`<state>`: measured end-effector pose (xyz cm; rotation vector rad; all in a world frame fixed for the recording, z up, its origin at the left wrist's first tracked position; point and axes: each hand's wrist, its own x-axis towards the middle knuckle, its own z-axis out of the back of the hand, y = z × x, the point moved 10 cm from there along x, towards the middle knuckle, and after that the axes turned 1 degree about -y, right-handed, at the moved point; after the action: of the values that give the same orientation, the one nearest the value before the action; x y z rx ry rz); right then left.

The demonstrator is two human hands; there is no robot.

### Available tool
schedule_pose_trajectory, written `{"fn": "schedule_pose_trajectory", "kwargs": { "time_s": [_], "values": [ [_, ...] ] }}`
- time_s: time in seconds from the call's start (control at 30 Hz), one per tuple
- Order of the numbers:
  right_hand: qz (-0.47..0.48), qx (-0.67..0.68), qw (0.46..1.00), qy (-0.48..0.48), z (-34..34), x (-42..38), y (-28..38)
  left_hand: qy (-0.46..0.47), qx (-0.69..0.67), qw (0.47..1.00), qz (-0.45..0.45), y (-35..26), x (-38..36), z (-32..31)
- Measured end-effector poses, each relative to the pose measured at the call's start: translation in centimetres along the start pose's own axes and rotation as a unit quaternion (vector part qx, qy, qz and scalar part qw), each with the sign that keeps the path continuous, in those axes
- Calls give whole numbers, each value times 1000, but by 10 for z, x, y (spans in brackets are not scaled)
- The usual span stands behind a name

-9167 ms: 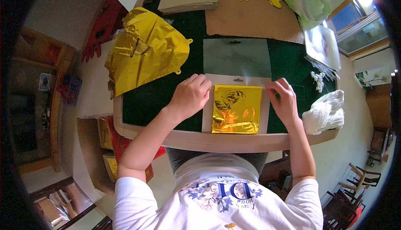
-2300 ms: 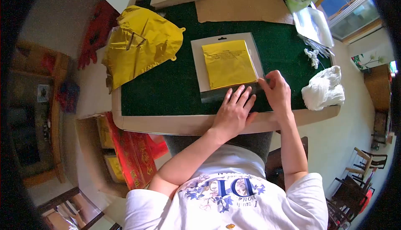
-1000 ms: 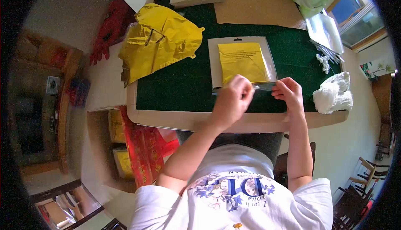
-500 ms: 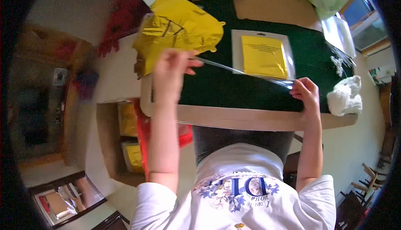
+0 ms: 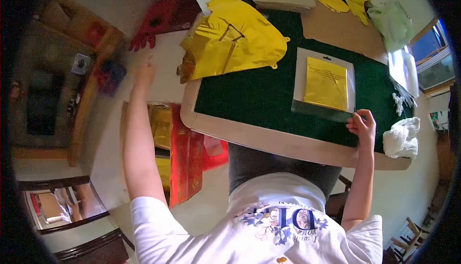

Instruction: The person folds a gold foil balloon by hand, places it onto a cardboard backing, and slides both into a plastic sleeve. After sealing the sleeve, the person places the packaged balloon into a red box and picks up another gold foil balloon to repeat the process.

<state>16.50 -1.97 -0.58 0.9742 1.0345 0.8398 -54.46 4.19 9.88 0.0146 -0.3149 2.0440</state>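
- The right hand (image 5: 362,124) pinches the near right corner of the clear packet (image 5: 324,86) lying flat on the green tabletop (image 5: 245,96); best keep it pinned
- The left hand (image 5: 144,69) is flung out left past the tabletop — blurred, whether it grips anything I cannot tell

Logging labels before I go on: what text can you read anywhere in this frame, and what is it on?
Shirt: large blue letters among flowers, seen upside down, seem to read "DI"; the small line under them is too blurred to read.
Gold pack in its clear bag: faint printed lines near the top, too small to read.
Red packs beside the table: gold marks, not legible.
Nothing else carries readable text.
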Motion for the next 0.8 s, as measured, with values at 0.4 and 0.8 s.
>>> {"fn": "schedule_pose_trajectory", "kwargs": {
  "time_s": [0.4,0.8],
  "values": [
    [57,-2,989,135,-9,-24,20,71,-248,809,-528,-315,-261,-43],
    [367,-225,897,99,-14,-18,68,124,-269,805,-513,-341,-257,-79]
  ]
}}
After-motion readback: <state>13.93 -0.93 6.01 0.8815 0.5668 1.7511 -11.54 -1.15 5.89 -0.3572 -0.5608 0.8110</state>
